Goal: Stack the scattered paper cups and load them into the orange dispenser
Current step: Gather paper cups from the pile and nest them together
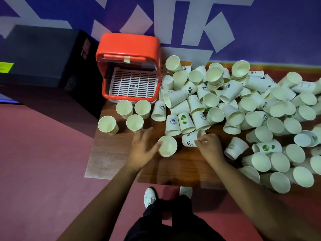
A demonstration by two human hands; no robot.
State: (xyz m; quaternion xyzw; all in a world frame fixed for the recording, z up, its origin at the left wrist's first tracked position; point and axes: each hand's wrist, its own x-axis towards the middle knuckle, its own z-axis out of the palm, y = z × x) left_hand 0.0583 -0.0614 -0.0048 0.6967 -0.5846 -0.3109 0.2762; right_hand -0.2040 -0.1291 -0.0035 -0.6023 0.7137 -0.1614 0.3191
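Observation:
The orange dispenser stands open at the table's back left, its white slatted tray bare. Several upright paper cups stand in front of it. A large heap of cups covers the table's right side. My left hand has spread fingers, and its fingertips touch the side of an upright cup. My right hand pinches the rim of a panda-printed cup that lies on its side.
A black box sits left of the dispenser. The wooden table has a near edge just above my shoes. Red floor lies to the left and below. A purple patterned wall rises behind.

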